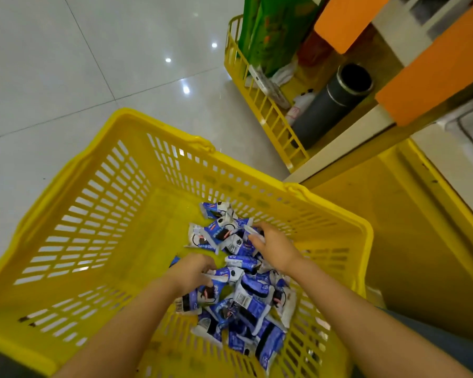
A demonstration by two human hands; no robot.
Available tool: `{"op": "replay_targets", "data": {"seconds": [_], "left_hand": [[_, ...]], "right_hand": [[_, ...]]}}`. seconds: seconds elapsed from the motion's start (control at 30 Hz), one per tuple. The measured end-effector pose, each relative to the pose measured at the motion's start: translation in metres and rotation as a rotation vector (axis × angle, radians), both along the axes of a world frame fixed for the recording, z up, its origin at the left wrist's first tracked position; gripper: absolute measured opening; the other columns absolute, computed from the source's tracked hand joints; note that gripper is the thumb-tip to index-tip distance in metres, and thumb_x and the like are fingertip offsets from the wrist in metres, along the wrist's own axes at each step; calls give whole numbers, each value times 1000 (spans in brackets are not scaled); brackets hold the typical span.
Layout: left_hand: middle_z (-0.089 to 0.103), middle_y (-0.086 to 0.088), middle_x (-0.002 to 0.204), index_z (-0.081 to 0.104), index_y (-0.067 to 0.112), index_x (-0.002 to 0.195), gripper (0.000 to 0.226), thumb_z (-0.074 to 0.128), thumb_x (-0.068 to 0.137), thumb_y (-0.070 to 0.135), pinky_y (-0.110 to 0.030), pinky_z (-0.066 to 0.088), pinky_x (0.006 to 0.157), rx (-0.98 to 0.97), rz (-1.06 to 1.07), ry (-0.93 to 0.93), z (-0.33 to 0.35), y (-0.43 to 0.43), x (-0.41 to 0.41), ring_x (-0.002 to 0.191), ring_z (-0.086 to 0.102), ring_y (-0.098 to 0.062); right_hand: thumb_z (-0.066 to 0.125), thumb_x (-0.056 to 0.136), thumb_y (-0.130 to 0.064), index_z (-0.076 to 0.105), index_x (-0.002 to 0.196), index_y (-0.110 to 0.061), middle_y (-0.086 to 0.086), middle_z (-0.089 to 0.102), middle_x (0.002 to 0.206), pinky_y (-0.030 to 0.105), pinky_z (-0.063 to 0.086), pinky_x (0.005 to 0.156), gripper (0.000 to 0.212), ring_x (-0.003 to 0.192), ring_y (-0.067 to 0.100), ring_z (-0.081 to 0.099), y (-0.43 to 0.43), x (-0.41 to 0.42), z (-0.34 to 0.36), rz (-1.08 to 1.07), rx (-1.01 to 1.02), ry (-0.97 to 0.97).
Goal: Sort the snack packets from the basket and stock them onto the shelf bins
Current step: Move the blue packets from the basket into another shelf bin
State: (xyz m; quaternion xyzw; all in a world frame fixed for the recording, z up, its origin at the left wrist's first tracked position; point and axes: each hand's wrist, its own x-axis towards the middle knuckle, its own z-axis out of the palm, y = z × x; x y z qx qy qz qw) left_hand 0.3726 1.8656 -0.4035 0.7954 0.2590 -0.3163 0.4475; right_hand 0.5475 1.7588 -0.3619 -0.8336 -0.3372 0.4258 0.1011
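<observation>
Gathering step, head view: both hands are down in the yellow basket point(137, 214). Left hand point(194, 271) and right hand point(273, 244) each curl fingers round blue packets point(246, 304) heaped beneath them. Next move, likely: lift a bunch clear toward the shelf point(260, 105) beyond the right hand.

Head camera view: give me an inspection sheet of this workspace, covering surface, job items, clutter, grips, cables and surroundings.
Surface: glossy white tiled floor, reflecting ceiling lights.
Job's things: yellow basket; blue-and-white snack packets heaped in its near right part.
Clutter: second yellow basket beyond, holding a green bag and a dark tube.
Grips: left grip curled into the pile, hold unclear; right grip pinching a packet at the pile's far side.
Cables: nothing seen.
Surroundings: orange-and-white shelving on the right.
</observation>
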Motion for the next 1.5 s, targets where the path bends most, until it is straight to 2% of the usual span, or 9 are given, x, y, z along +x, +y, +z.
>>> {"op": "replay_targets", "data": {"seconds": [0.07,0.17,0.43,0.57,0.73,0.9,1.0,1.13,1.5], "left_hand": [[63,-12,98,63,9,94,12,63,88,19,-25,37,71,49,59,-105,8,5,-4,82,52,-17],[50,-9,73,52,9,73,24,57,93,22,-27,30,61,13,239,-229,24,5,-9,65,40,-15],[36,-5,73,38,12,76,26,44,98,25,-30,32,62,-209,744,-442,86,-15,-1,64,34,-16],[53,-5,79,41,15,79,23,44,98,27,-28,44,57,-342,994,-402,115,-29,6,69,54,-17],[62,-13,93,49,9,113,23,45,98,26,-35,44,67,-458,1148,-449,150,-36,12,78,57,-22],[66,-16,100,52,4,118,35,55,93,27,-33,48,68,-498,1253,-523,184,-39,21,82,61,-24],[70,-13,97,61,5,108,31,59,89,30,-28,53,63,-530,1277,-551,205,-39,22,80,67,-21],[70,-7,73,62,3,101,27,58,91,28,-20,50,48,-581,1300,-595,240,-37,24,55,65,-15],[71,-9,80,59,16,81,21,61,88,36,-40,54,78,-430,1165,-712,317,-22,46,70,66,-21]], "right_hand": [[43,99,-30,40,136,-8,15,59,117,25,45,75,44,94,24,60,1,4,12,-143,35,73],[42,99,-26,40,134,-3,13,59,85,19,38,47,41,56,15,49,2,2,34,-301,90,169],[35,99,-40,30,143,-10,13,52,129,36,49,86,53,104,23,57,-12,-37,78,-416,171,232],[15,85,-72,20,148,-28,-4,25,154,45,28,113,77,139,19,29,-22,-55,102,-372,190,459],[27,101,-39,47,130,-23,-3,51,134,28,42,100,39,117,15,53,-31,-52,141,-401,341,433],[48,96,-32,58,118,-16,1,63,112,6,45,57,29,76,-2,59,-42,-51,174,-428,488,270],[52,90,-46,66,88,-23,0,66,90,12,46,64,27,75,1,60,-45,-51,193,-422,474,194],[53,84,-56,69,99,-7,10,70,101,22,53,69,54,80,13,63,-48,-47,214,-507,407,293],[59,81,-41,68,100,-14,2,68,91,13,45,55,34,66,2,56,-91,-16,323,-444,532,318]]}}
